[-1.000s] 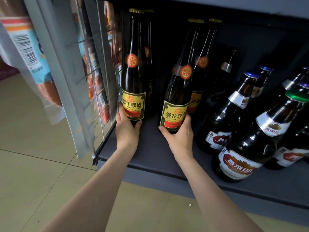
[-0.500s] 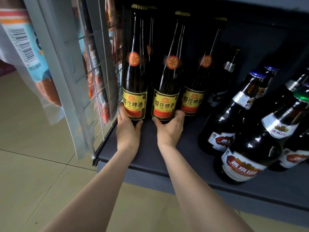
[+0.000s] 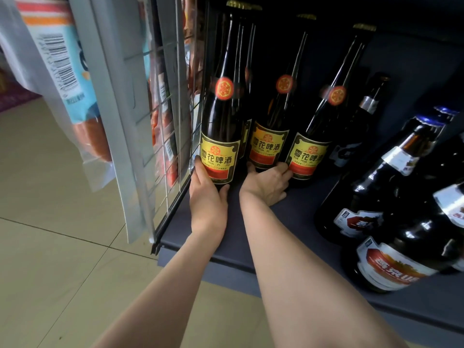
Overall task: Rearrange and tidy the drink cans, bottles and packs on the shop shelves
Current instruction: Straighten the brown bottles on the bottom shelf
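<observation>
My left hand (image 3: 207, 194) grips the yellow-label bottle (image 3: 221, 136) at the shelf's (image 3: 296, 222) left edge; my right hand (image 3: 266, 183) seemingly pinches the middle bottle (image 3: 270, 136).

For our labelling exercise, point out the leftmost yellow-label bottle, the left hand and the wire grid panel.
Leftmost yellow-label bottle (image 3: 219, 160), head view, its yellow label.
Left hand (image 3: 207, 197), head view, its back.
Wire grid panel (image 3: 173, 121), head view, a wire.

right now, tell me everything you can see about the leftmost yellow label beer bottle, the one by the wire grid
The leftmost yellow-label beer bottle is tall, dark glass with a long slim neck, a gold crown cap and a round red-and-gold seal on its shoulder. Its yellow body label has a dark border, a red band and Chinese characters over "XUE HUA PI JIU". It stands upright on the dark shelf, at the left end beside the wire grid. The left hand grips its base, thumb on the right side.
</observation>
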A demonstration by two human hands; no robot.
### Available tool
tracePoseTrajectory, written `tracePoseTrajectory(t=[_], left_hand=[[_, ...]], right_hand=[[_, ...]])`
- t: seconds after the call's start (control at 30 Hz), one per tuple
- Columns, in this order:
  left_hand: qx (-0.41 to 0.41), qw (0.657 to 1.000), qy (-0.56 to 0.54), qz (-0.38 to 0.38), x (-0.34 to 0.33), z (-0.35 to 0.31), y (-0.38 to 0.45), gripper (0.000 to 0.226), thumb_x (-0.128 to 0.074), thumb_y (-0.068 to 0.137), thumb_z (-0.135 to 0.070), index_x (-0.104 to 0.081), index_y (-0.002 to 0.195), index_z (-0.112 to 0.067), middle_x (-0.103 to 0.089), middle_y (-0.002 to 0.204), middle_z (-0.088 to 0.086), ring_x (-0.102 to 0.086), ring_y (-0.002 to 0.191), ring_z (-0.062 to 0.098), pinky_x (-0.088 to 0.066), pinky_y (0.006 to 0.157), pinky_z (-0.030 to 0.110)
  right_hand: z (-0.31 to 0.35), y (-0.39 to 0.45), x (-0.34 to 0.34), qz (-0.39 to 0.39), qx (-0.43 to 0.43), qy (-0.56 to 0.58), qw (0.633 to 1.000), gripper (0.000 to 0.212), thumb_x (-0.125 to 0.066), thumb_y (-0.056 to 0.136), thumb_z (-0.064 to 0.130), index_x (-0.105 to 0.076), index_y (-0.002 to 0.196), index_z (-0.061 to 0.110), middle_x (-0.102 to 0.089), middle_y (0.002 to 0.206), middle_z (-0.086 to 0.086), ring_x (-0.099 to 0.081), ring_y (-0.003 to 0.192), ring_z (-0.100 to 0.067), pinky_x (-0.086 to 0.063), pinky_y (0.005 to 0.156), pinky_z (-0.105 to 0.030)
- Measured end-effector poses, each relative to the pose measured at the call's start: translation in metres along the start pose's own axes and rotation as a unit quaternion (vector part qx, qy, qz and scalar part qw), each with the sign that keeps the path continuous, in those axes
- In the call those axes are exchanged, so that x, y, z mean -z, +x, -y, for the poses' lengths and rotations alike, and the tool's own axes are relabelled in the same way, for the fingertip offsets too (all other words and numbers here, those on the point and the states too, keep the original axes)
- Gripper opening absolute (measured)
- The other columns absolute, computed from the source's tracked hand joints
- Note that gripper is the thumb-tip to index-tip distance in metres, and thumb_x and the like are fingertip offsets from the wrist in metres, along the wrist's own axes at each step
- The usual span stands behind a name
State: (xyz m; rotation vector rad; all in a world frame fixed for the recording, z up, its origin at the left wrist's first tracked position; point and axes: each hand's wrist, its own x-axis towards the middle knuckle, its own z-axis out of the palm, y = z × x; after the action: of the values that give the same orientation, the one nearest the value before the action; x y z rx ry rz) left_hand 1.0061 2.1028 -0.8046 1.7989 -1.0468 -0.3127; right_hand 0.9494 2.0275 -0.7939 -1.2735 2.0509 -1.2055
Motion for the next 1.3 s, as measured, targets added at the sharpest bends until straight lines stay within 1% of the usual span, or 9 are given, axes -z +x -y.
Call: tracePoseTrajectory(t=[0.27, 0.4, 0.47, 0.53, 0.6, 0.7, 0.77, 1.13, 1.3], left_hand=[[0.006, 1.0, 0.026, 0.0, -0.001, -0.003, -0.001, 0.077, -0.059, 0.088, -0.013, -0.01, 0.147, -0.01, -0.028, 0.142, 0.013, -0.037, 0.129, 0.026, -0.034, 0.104, 0.03], [0.008, 0.999, 0.036, -0.002, -0.002, -0.004, 0.0, 0.076, -0.058, 0.089, -0.013, -0.01, 0.147, -0.008, -0.028, 0.142, 0.014, -0.037, 0.129, 0.027, -0.035, 0.104, 0.031], [0.008, 0.999, 0.03, -0.003, -0.003, -0.005, 0.001, 0.074, -0.059, 0.088, -0.013, -0.012, 0.146, -0.008, -0.031, 0.14, 0.014, -0.039, 0.127, 0.028, -0.036, 0.102, 0.032], [0.011, 1.0, 0.025, -0.004, -0.003, -0.005, 0.0, 0.073, -0.059, 0.088, -0.012, -0.014, 0.146, -0.008, -0.032, 0.139, 0.015, -0.041, 0.126, 0.029, -0.038, 0.101, 0.033], [0.012, 1.0, 0.027, -0.005, -0.003, -0.005, -0.001, 0.073, -0.059, 0.088, -0.012, -0.014, 0.146, -0.008, -0.031, 0.139, 0.015, -0.041, 0.125, 0.03, -0.038, 0.1, 0.034], [0.015, 0.999, 0.035, -0.002, -0.003, -0.006, -0.001, 0.074, -0.058, 0.089, -0.013, -0.012, 0.147, -0.008, -0.03, 0.141, 0.014, -0.041, 0.126, 0.029, -0.038, 0.101, 0.034], [0.017, 0.999, 0.038, -0.003, -0.002, -0.006, 0.0, 0.075, -0.058, 0.089, -0.014, -0.011, 0.147, -0.008, -0.029, 0.142, 0.014, -0.04, 0.128, 0.029, -0.038, 0.101, 0.034], [0.013, 0.999, 0.048, 0.001, -0.001, -0.005, -0.002, 0.073, -0.057, 0.09, -0.016, -0.011, 0.147, -0.009, -0.031, 0.139, 0.012, -0.047, 0.121, 0.029, -0.043, 0.095, 0.033], [0.013, 1.0, 0.028, -0.003, 0.002, -0.008, -0.003, 0.073, -0.059, 0.089, -0.014, -0.015, 0.146, -0.009, -0.033, 0.141, 0.011, -0.044, 0.124, 0.027, -0.039, 0.099, 0.031]], right_hand=[[0.01, 0.005, -0.005, 0.004, -0.039, 0.001, 0.999, 0.063, -0.067, 0.083, 0.028, -0.037, 0.137, 0.014, -0.036, 0.143, -0.005, -0.033, 0.13, -0.026, -0.024, 0.102, -0.041], [0.014, 0.01, 0.002, 0.046, -0.048, 0.012, 0.998, 0.063, -0.065, 0.085, 0.024, -0.034, 0.139, 0.016, -0.035, 0.144, -0.005, -0.032, 0.132, -0.028, -0.026, 0.104, -0.045], [0.004, 0.009, 0.012, 0.05, -0.016, 0.038, 0.998, 0.059, -0.066, 0.084, 0.024, -0.04, 0.135, 0.014, -0.04, 0.141, -0.006, -0.035, 0.13, -0.029, -0.032, 0.103, -0.046], [-0.014, 0.005, 0.027, 0.007, 0.03, 0.062, 0.998, 0.054, -0.07, 0.081, 0.02, -0.046, 0.128, 0.009, -0.043, 0.135, -0.01, -0.041, 0.125, -0.03, -0.038, 0.099, -0.044], [-0.025, 0.008, 0.041, -0.026, 0.022, 0.102, 0.994, 0.062, -0.074, 0.078, 0.016, -0.042, 0.129, 0.005, -0.039, 0.135, -0.015, -0.042, 0.124, -0.033, -0.039, 0.099, -0.041], [-0.022, 0.029, 0.045, 0.001, -0.028, 0.123, 0.992, 0.087, -0.076, 0.075, 0.016, -0.023, 0.143, 0.005, -0.027, 0.144, -0.017, -0.036, 0.131, -0.033, -0.035, 0.104, -0.038], [-0.018, 0.044, 0.042, 0.014, -0.024, 0.132, 0.991, 0.093, -0.077, 0.074, 0.017, -0.018, 0.144, 0.004, -0.027, 0.145, -0.016, -0.032, 0.134, -0.031, -0.03, 0.108, -0.038], [-0.029, 0.04, 0.041, -0.021, 0.019, 0.126, 0.992, 0.09, -0.083, 0.067, 0.022, -0.032, 0.139, 0.003, -0.045, 0.137, -0.016, -0.042, 0.129, -0.029, -0.04, 0.104, -0.041], [-0.036, 0.019, 0.045, 0.006, 0.066, 0.12, 0.99, 0.087, -0.085, 0.063, 0.023, -0.039, 0.134, 0.001, -0.052, 0.13, -0.015, -0.049, 0.122, -0.027, -0.04, 0.099, -0.032]])
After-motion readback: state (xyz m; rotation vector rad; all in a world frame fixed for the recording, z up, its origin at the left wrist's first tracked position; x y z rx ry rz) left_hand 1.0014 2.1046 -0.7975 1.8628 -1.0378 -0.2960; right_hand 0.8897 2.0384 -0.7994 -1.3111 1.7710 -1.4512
